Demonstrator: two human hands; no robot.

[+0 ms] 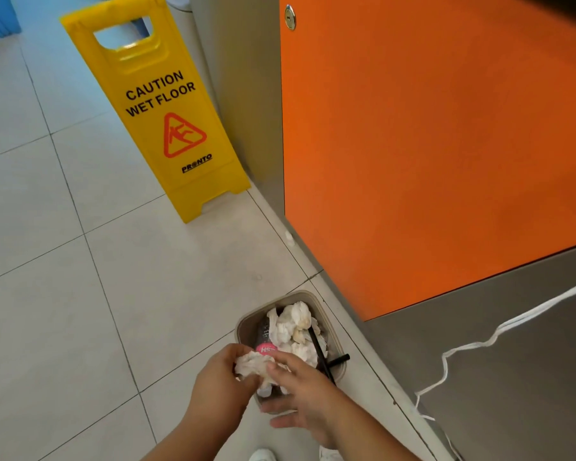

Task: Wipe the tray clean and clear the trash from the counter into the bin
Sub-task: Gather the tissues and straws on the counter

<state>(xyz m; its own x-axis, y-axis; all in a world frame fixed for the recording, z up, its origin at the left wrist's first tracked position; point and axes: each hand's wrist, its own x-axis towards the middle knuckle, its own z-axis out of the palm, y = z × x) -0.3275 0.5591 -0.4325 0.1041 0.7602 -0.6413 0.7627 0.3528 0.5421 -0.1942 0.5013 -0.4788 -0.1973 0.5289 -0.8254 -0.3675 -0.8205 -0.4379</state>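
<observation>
Brown paper container [246, 322], heaped with crumpled white napkins [293, 322], is held low over a pale tiled floor [64, 294] by a person seen from above. The right hand [301, 392] pinches the container's near end, thumb over the rim and fingers spread beneath it. The left hand [218, 382], close beside it, curls its fingers round a separate wad of white tissue [251, 364] at the same near rim. Just beyond that grip, inside the container, lies a clear bottle [266, 348] with a pink label, half buried under the napkins. To the right of the grip a black straw [318, 347] slants across the load, its bent end sticking out over the container's right rim. Farther ahead of the hands and to their right rises a steel cabinet [496, 361] with a large orange door [429, 144] and a small round lock [290, 17] at the door's top left corner. A white cord [473, 346] trails down the steel face to the right of the right wrist. Well ahead of the hands on the left, a yellow "Caution Wet Floor" sign [160, 108] stands against the cabinet's side. Below the wrists, the toes of white shoes [263, 455] show at the frame's lower edge
</observation>
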